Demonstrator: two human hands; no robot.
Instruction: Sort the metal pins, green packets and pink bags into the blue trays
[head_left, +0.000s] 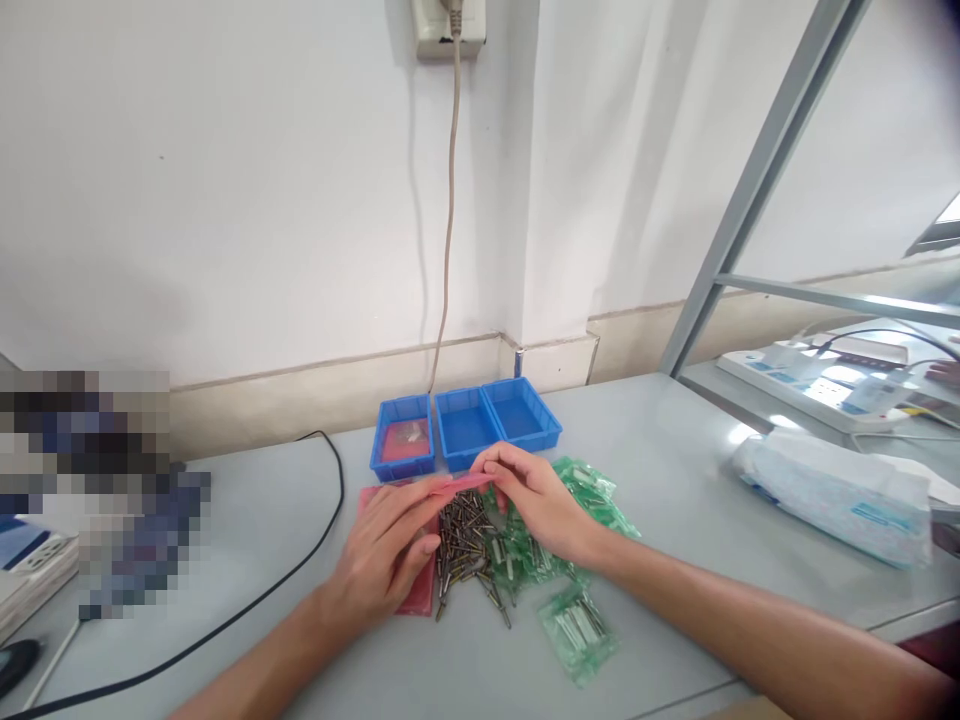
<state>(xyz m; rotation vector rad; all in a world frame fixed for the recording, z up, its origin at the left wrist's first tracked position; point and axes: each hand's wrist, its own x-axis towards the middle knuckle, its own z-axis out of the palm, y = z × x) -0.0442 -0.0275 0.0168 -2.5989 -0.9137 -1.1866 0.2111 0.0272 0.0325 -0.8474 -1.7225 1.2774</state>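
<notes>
A small pink plastic bag (471, 483) is stretched between my hands, above a pile of metal pins (463, 535). My right hand (541, 503) pinches the bag's right end between thumb and fingers. At its left end, the outstretched fingers of my left hand (386, 545) touch the bag, with the thumb standing apart below. More pink bags (420, 598) lie flat under my left hand, partly hidden. Green clear bags (592, 492) are heaped beneath and beyond my right wrist. One green bag of metal pins (577, 632) lies apart, nearer to me.
Behind the pile stand a blue tray (381, 462) with a pink bag inside and a two-part blue tray (529, 442). A black cable (285, 580) crosses the table's left side. At right are a plastic pack (832, 497) and a metal frame (750, 210).
</notes>
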